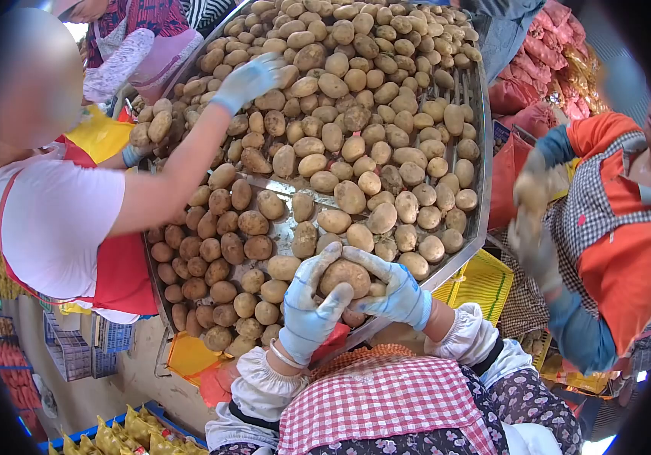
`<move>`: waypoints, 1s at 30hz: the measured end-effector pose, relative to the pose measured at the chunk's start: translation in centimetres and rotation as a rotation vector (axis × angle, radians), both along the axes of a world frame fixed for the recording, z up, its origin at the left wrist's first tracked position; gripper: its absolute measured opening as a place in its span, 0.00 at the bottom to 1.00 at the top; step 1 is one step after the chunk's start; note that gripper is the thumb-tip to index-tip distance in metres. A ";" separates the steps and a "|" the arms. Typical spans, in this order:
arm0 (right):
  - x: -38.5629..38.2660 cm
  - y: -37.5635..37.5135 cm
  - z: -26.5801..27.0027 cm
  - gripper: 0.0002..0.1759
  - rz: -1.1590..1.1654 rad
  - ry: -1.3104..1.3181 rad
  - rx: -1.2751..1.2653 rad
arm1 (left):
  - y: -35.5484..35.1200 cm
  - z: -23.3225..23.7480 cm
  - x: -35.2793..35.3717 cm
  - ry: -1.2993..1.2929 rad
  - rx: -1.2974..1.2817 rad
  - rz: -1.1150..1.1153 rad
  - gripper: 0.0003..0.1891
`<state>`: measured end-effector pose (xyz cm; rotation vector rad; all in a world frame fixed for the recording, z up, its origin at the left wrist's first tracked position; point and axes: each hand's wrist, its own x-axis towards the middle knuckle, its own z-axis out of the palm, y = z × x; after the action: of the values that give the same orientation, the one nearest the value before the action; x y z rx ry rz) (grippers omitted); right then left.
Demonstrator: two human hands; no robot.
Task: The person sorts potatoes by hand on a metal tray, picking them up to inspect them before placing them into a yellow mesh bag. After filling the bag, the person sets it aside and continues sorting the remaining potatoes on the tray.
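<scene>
Both my hands wear light blue and white gloves and meet at the near edge of the sorting table. A brown potato (345, 278) is cupped between them. My left hand (312, 303) is curled round its left side, with the thumb in front. My right hand (392, 290) closes on it from the right, fingers over the top. Several loose potatoes (350, 197) lie on the metal table beyond my hands, and darker ones (223, 292) lie to the left. Part of a potato shows just below my right hand.
The table's metal rim (483, 152) runs along the right. On the left a person in a red apron (125, 265) reaches across the potatoes. Another person in orange (606, 250) stands at the right. A yellow crate (485, 284) is near my right sleeve.
</scene>
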<state>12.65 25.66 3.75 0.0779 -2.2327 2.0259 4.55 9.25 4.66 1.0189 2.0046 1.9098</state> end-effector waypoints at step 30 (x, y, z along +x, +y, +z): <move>0.1 -1.1 -2.3 0.31 -0.112 -0.087 -0.281 | -1.7 -1.1 -0.7 -0.965 0.115 0.075 0.24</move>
<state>12.73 24.52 1.41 -0.1608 -1.9244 2.2946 3.89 7.59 3.59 -0.0364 1.3696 1.9885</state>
